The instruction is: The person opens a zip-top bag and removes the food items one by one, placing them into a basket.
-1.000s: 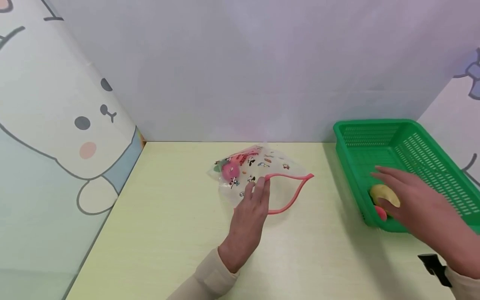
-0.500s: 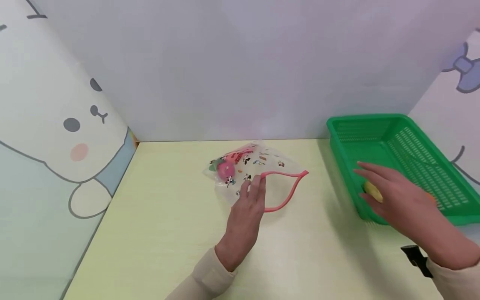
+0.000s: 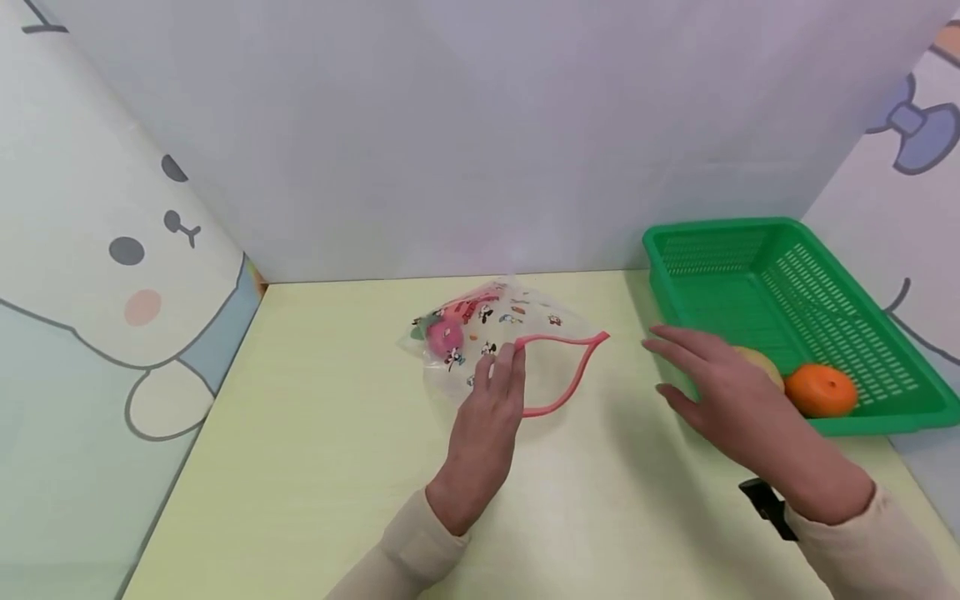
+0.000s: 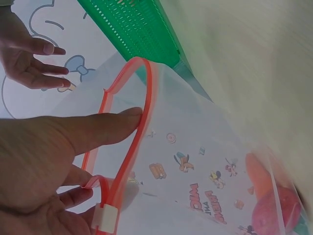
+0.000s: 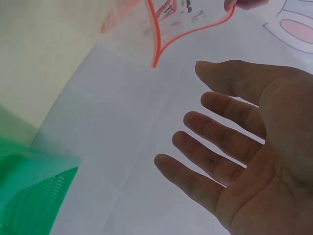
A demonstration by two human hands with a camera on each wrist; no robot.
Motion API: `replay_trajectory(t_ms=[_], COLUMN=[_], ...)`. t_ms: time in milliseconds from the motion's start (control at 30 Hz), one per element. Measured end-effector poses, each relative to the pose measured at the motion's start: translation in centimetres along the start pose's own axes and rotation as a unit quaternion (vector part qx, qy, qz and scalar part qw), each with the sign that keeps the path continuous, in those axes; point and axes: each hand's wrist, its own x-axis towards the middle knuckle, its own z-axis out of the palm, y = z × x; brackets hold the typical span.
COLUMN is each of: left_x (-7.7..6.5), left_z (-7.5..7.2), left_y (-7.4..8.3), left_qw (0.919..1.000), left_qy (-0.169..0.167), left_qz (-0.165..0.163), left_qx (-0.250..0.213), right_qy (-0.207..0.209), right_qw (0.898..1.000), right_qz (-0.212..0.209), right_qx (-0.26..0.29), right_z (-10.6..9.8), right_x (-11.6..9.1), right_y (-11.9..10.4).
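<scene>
Clear bag (image 3: pixel 542 315) holds a pink item (image 3: pixel 446 337), green basket (image 3: pixel 716 304) an orange fruit (image 3: pixel 821 390).

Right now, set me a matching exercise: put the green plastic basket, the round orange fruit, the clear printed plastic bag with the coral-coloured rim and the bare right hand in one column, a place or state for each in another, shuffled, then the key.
Column one
1. Green plastic basket
2. Round orange fruit
3. Clear printed plastic bag with coral-coloured rim
4. Bare right hand

Column two
A. Pinched at its rim by the bare left hand
B. Fingers extended, holding nothing
C. Has slotted walls
D. Inside the basket

Pairs: 1-C, 2-D, 3-A, 4-B
</scene>
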Motion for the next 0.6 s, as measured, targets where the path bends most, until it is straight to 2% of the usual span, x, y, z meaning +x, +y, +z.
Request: replay_trajectory(t_ms=[167,367,600], left_x=[0.2,0.1,0.2], left_z=[-0.2,-0.2,-0.2], left_y=[0.2,0.2,0.1], left_qw=[0.9999,0.9998,0.9999], left_qy=[-0.010,-0.011,-0.013], left_qz=[-0.001,-0.003,-0.004], left_qx=[0.004,0.015,0.006], right_qy=[-0.009,0.002,-0.019], right_qw=[1.000,0.998,0.997], right_qz=[-0.017,-0.051,-0.052], right_qx=[0.011,0.035,0.045], right_z=[1.3,3.4,4.9], right_x=[0.6,1.2,2.0], right_y=[-1.5,-3.0,-4.2])
